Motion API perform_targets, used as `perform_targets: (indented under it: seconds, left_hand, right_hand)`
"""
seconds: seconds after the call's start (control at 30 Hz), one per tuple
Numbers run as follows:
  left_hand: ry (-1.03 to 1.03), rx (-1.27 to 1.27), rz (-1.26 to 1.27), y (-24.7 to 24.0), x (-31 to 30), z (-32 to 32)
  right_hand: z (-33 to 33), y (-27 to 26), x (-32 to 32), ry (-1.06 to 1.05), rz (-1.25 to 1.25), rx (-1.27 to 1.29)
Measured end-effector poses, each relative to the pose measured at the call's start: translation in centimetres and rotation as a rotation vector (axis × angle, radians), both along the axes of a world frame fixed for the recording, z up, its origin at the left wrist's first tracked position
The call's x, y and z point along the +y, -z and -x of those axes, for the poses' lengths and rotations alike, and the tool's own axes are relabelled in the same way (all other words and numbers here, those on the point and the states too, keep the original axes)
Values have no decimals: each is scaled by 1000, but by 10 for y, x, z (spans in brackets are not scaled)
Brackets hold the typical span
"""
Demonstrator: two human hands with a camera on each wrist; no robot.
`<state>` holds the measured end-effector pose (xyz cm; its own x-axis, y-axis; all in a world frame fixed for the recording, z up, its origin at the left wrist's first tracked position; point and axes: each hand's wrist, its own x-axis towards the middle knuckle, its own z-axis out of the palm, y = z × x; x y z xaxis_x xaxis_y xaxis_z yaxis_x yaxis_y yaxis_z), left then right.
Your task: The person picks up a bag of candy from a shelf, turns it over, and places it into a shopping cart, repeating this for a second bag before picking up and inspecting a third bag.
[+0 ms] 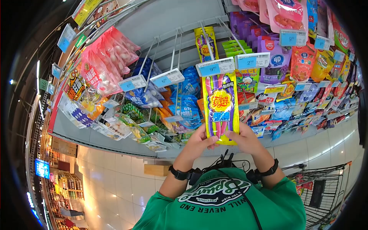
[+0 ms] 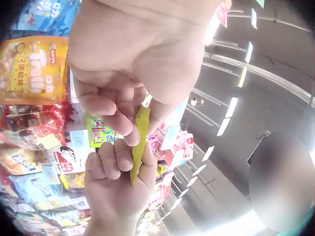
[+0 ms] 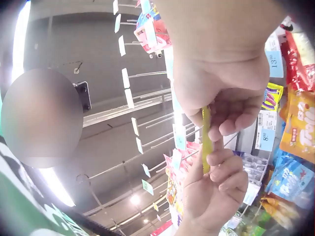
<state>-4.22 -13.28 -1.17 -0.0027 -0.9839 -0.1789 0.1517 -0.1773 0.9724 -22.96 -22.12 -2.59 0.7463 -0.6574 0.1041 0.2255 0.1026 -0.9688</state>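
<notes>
I hold a tall yellow candy pack [image 1: 221, 107] with a lollipop logo up against the peg wall. My left hand [image 1: 209, 141] pinches its bottom left corner and my right hand [image 1: 234, 137] pinches its bottom right corner. In the left wrist view the left hand [image 2: 129, 125] grips the thin edge of the pack [image 2: 139, 147], with the right hand [image 2: 115, 169] just below. The right wrist view shows the right hand [image 3: 216, 123] pinching the pack's edge [image 3: 205, 147] above the left hand [image 3: 219, 184]. A second yellow pack [image 1: 206, 44] hangs on the hook behind. Whether the held pack hangs on a hook I cannot tell.
Hooks full of snack bags and blue price tags [image 1: 215, 67] cover the wall around the pack. A grey shelf ledge [image 1: 115, 143] runs below it. A wire shopping cart [image 1: 326, 188] stands at the lower right on pale floor tiles, and a wooden box [image 1: 157, 169] sits under the shelf.
</notes>
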Motion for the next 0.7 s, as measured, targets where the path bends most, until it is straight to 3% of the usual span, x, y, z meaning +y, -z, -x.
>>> perform_targets:
  seconds: [0.3,0.47,0.6,0.7]
  left_hand:
    - [-98,105,24,-1,-8,5]
    - [1,-13,95,-10,10,6]
    - [127,-135,116,4,18,0]
    - [96,-107,96,-1,14,9]
  right_hand:
    - [-10,-11,-7,27,-94,-100]
    - [4,-2,10,-11,243,82]
    - [19,-1,28,-1,308,130]
    - [20,10,25,8,318,152]
